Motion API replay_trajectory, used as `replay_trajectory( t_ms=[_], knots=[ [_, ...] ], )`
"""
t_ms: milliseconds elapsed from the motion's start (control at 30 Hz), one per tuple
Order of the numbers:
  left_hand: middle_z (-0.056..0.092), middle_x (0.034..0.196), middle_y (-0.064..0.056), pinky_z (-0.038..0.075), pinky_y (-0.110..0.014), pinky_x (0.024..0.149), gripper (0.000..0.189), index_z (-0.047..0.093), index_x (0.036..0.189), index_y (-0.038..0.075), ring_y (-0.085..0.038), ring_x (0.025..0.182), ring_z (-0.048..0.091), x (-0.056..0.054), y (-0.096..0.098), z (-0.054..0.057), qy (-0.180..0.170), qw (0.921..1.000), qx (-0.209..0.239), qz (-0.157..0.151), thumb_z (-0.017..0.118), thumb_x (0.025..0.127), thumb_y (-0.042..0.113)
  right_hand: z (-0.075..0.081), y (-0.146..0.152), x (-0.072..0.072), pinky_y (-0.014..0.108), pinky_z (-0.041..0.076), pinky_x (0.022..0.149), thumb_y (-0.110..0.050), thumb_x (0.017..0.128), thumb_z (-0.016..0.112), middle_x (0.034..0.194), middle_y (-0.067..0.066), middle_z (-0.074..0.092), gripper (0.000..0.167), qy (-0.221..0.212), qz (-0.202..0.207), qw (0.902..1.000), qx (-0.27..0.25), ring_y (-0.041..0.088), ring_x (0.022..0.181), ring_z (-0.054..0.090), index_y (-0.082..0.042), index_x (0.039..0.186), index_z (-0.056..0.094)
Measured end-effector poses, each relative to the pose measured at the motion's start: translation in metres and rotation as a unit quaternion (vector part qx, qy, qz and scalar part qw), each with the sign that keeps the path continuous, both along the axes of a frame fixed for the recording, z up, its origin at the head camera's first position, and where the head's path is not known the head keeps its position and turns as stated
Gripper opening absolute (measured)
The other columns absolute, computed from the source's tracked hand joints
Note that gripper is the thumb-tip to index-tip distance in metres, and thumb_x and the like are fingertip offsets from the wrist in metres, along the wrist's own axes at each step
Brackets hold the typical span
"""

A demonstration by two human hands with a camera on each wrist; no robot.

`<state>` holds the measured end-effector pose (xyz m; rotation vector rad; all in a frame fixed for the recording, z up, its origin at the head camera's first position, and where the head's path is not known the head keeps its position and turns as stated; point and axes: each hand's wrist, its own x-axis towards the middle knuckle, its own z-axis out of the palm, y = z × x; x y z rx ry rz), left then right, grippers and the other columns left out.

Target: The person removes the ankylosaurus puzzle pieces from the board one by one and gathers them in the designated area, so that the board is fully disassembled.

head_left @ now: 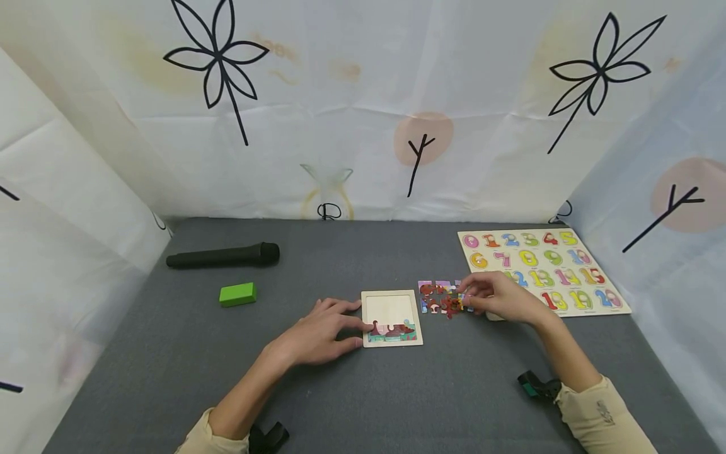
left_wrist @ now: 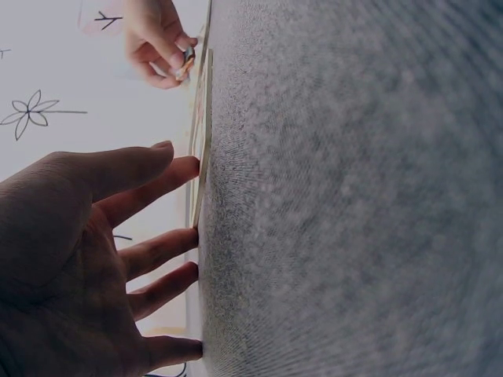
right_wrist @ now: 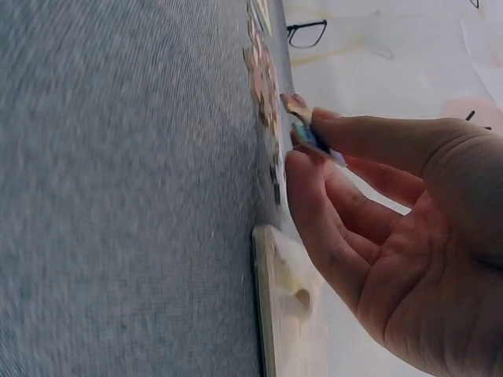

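Note:
A small wooden puzzle tray (head_left: 391,308) lies on the grey table, with a brown and teal picture strip filling its lower part. My left hand (head_left: 325,334) rests at its left side, fingers extended, fingertips on the frame and one on the picture strip. Between thumb and fingertips my right hand (head_left: 501,297) pinches a puzzle piece (right_wrist: 310,137), raised off the table. Just left of that hand lie loose puzzle pieces (head_left: 435,296) in red, brown and purple. Part of the held piece is hidden by the fingers.
A wooden number board (head_left: 558,275) lies at the right, partly under my right hand in the head view. Toward the back left are a black microphone (head_left: 224,256) and a green block (head_left: 238,294). Printed white cloth (head_left: 363,94) walls the table's back and sides.

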<state>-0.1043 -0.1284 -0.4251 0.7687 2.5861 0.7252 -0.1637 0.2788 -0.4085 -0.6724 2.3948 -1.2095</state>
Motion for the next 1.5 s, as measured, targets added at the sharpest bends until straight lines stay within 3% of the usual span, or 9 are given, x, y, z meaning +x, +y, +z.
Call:
replay_trajectory(
  t_ms=[333, 500, 733, 933, 1233, 1500],
  knots=[
    [0.049, 0.171, -0.008, 0.028, -0.076, 0.127, 0.034, 0.076, 0.14, 0.027, -0.039, 0.157, 0.04, 0.0, 0.0, 0.0, 0.004, 1.0, -0.001, -0.001, 0.071, 0.106, 0.03, -0.003, 0.001, -0.001, 0.024, 0.06, 0.063, 0.0, 0.1, 0.073, 0.092, 0.013, 0.077, 0.013, 0.037, 0.005, 0.9982, 0.046, 0.005, 0.075, 0.066, 0.005, 0.112, 0.074],
    [0.048, 0.171, -0.008, 0.026, -0.076, 0.128, 0.035, 0.075, 0.14, 0.027, -0.039, 0.157, 0.04, 0.0, 0.0, 0.001, 0.002, 1.0, -0.001, 0.0, 0.07, 0.106, 0.03, -0.003, -0.002, 0.0, 0.022, 0.052, 0.059, -0.002, 0.097, 0.077, 0.085, 0.003, 0.073, 0.01, 0.063, -0.008, 0.9943, 0.086, 0.002, 0.071, 0.058, -0.001, 0.106, 0.077],
    [0.049, 0.17, -0.009, 0.023, -0.076, 0.129, 0.035, 0.075, 0.14, 0.026, -0.039, 0.157, 0.04, 0.0, 0.001, 0.002, 0.001, 1.0, -0.001, -0.002, 0.071, 0.106, 0.029, -0.005, -0.005, 0.001, 0.022, 0.05, 0.061, -0.007, 0.095, 0.081, 0.085, -0.001, 0.07, 0.009, 0.098, -0.03, 0.987, 0.124, 0.003, 0.072, 0.057, -0.007, 0.103, 0.078],
    [0.05, 0.17, -0.011, 0.024, -0.076, 0.129, 0.034, 0.076, 0.139, 0.025, -0.04, 0.157, 0.041, 0.0, 0.0, 0.003, 0.002, 1.0, -0.002, -0.002, 0.071, 0.106, 0.029, -0.002, -0.01, 0.005, 0.021, 0.048, 0.058, -0.008, 0.096, 0.082, 0.086, -0.001, 0.07, 0.009, 0.099, -0.029, 0.9905, 0.091, 0.003, 0.071, 0.056, -0.006, 0.104, 0.079],
    [0.05, 0.169, -0.011, 0.023, -0.076, 0.129, 0.034, 0.076, 0.139, 0.025, -0.04, 0.156, 0.041, 0.0, 0.0, 0.003, 0.002, 1.0, -0.001, -0.005, 0.071, 0.106, 0.028, -0.002, -0.022, 0.008, 0.024, 0.059, 0.063, -0.007, 0.099, 0.079, 0.089, 0.007, 0.075, 0.011, 0.056, 0.002, 0.9982, 0.02, 0.008, 0.07, 0.064, -0.003, 0.109, 0.079],
    [0.051, 0.169, -0.011, 0.023, -0.077, 0.129, 0.035, 0.075, 0.14, 0.028, -0.04, 0.156, 0.041, 0.0, 0.0, 0.002, 0.001, 1.0, 0.002, -0.002, 0.071, 0.106, 0.03, -0.008, -0.034, 0.006, 0.025, 0.058, 0.063, -0.007, 0.098, 0.08, 0.089, 0.013, 0.076, 0.011, 0.035, 0.016, 0.9992, -0.01, 0.014, 0.069, 0.066, -0.002, 0.108, 0.078]
  ],
)
